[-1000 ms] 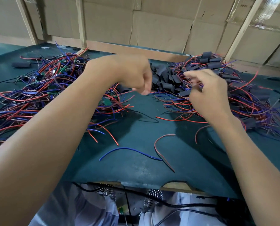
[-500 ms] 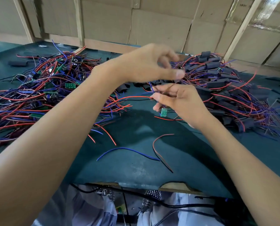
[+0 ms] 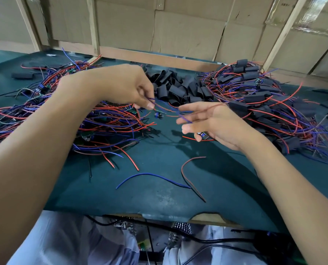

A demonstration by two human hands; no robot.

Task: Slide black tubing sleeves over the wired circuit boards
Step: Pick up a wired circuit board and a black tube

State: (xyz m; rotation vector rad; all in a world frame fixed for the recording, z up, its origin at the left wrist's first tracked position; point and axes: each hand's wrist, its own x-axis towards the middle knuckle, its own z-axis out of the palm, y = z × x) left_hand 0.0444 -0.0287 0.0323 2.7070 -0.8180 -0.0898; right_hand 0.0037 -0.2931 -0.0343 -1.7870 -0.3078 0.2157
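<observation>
Above the dark green mat [image 3: 159, 197], the left hand [image 3: 121, 87] pinches thin red and blue wires [image 3: 163, 108] between thumb and forefinger. At its 3 o'clock, the right hand [image 3: 213, 121] lies palm-up, fingers loosely spread, a small blue circuit board [image 3: 202, 134] resting on them. The heap of short black tubing sleeves [image 3: 178, 87] sits at 12 o'clock from the hands, between two wire tangles.

Dark green bench [image 3: 159, 197] mat across centre frame. Cardboard wall [image 3: 188, 29] with wooden battens [image 3: 93, 25] along the top. Loose blue wire [image 3: 151, 175] and red wire [image 3: 190, 175] lying lower centre. Black cables [image 3: 207, 240] and light trousers [image 3: 73, 245] along bottom edge.
</observation>
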